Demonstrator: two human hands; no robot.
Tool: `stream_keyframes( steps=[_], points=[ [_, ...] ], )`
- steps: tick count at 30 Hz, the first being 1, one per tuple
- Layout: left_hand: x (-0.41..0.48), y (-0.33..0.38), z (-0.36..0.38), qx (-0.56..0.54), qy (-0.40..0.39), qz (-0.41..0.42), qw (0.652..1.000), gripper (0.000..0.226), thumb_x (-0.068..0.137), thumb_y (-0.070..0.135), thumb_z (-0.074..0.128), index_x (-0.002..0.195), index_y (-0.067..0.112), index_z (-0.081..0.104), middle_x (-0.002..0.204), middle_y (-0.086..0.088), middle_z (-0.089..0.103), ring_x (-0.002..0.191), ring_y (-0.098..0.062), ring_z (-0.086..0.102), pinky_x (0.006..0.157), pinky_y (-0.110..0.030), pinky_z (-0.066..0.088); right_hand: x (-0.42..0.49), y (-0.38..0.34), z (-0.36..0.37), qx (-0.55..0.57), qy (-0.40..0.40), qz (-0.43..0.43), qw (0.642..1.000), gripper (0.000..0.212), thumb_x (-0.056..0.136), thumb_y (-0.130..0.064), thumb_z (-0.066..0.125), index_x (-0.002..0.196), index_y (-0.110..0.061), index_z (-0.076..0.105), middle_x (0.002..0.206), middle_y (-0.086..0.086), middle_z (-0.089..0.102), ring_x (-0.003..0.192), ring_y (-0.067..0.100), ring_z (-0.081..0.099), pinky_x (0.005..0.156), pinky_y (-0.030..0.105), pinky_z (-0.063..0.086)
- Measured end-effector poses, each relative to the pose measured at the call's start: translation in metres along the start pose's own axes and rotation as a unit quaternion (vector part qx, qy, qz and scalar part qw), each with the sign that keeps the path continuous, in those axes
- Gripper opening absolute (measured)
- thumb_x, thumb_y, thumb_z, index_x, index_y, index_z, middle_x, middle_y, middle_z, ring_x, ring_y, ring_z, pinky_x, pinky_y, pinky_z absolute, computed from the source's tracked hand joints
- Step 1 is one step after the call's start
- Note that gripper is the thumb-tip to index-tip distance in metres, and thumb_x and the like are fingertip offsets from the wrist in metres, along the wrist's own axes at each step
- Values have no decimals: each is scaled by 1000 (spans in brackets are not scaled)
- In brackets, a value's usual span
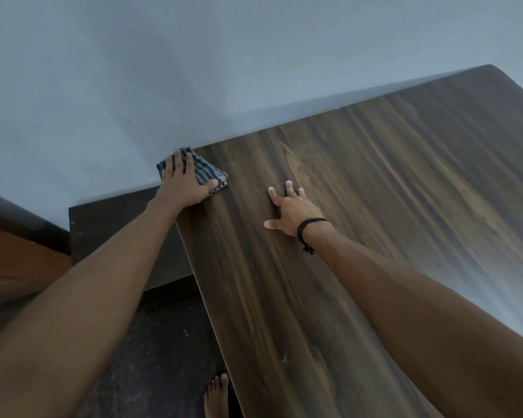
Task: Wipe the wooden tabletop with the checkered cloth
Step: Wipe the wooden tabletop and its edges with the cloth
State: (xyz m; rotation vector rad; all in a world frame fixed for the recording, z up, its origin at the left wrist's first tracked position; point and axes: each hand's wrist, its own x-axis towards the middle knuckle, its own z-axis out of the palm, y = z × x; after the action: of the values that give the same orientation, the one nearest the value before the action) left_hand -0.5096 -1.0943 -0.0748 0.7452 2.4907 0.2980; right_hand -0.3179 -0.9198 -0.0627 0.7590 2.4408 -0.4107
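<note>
The dark wooden tabletop (360, 206) fills the right and middle of the head view. A folded checkered cloth (207, 171), grey and dark blue, lies at the table's far left corner against the wall. My left hand (183, 182) presses flat on the cloth, fingers spread over it, and part of the cloth juts past the corner. My right hand (290, 208) rests flat on the bare wood to the right of the cloth, fingers apart, holding nothing. A black cord bracelet (307, 233) circles that wrist.
A pale grey wall (194, 70) runs along the table's far edge. A lower dark wooden ledge (118, 224) sits left of the table. Below is dark floor (151, 351) with my bare foot (216, 393) near the table's left edge.
</note>
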Motion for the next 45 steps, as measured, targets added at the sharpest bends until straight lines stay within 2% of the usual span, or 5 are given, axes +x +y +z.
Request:
stream_keyframes(
  steps=[6,15,25,35,45],
  points=[
    [-41,-10,34,46,-31,35,998,97,93,70,35,155,17,-18,159,-8,-31,146,-28,-26,118,-46,-7,-1,0,2,8,4,5,1000,92,95,-51,64,161,-40,0,169,2,-15,156,32,-7,114,56,35],
    [5,-1,-3,14,-6,6,1000,100,91,69,41,156,15,-12,161,-10,-25,148,-29,-23,119,-49,-7,-2,-1,0,19,0,14,1000,94,93,-50,66,160,-41,1,169,1,-15,156,32,-7,115,57,34],
    [-103,-1,64,46,-49,32,997,97,93,70,34,154,16,-19,157,-9,-33,145,-29,-28,120,-45,-8,-1,0,5,24,15,-2,1000,92,95,-49,65,161,-39,1,169,4,-14,155,34,-7,117,54,31],
    [10,6,2,4,8,-32,999,102,89,74,39,156,15,-10,162,-11,-22,148,-33,-20,120,-50,-8,4,6,0,-3,12,-26,1000,93,94,-53,62,162,-35,1,169,7,-13,155,38,-3,117,56,30],
    [-80,52,76,64,-30,3,998,94,94,68,33,155,17,-18,159,-8,-31,146,-30,-27,118,-46,-10,-5,19,-8,-29,-8,-82,996,96,90,-54,68,162,-32,8,169,10,-7,155,38,5,119,54,26]
  ],
)
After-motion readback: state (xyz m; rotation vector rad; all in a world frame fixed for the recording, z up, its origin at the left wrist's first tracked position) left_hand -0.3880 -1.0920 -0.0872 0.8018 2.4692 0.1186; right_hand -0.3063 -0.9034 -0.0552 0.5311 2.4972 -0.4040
